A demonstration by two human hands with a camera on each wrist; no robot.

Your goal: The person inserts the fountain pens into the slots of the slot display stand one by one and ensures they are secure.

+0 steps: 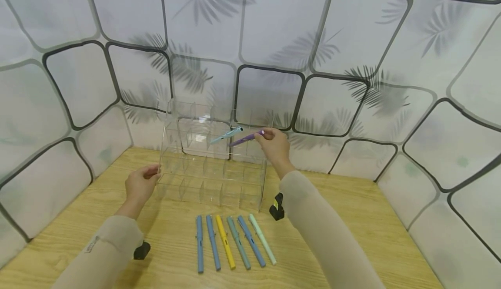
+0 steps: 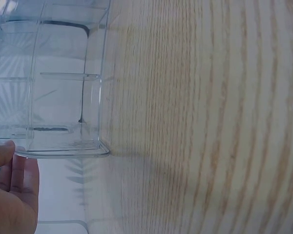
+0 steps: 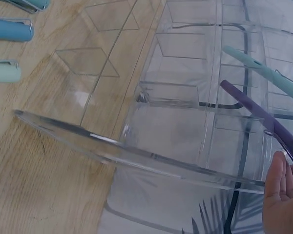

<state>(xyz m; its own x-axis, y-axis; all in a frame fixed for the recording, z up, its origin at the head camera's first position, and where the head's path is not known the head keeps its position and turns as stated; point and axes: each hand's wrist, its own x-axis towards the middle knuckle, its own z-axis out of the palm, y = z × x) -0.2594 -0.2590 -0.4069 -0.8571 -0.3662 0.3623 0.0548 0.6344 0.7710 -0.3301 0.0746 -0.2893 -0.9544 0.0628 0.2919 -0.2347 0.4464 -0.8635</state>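
My right hand (image 1: 275, 147) pinches a purple pen (image 1: 245, 139) near its clip end, the other end slanting down into an upper compartment of a clear tiered rack (image 1: 213, 170). Next to it, a light blue pen (image 1: 225, 136) leans in the same upper part of the rack. In the right wrist view the purple pen (image 3: 256, 111) and the light blue pen (image 3: 263, 71) lie nearly parallel. My left hand (image 1: 141, 185) grips the rack's left side panel; thumb and fingers meet at its edge in the left wrist view.
Several pens lie side by side on the wooden table in front of the rack: blue pens (image 1: 200, 243), a yellow pen (image 1: 225, 241), a grey-green pen (image 1: 238, 242) and a mint pen (image 1: 262, 238). A patterned curtain (image 1: 274, 32) surrounds the table.
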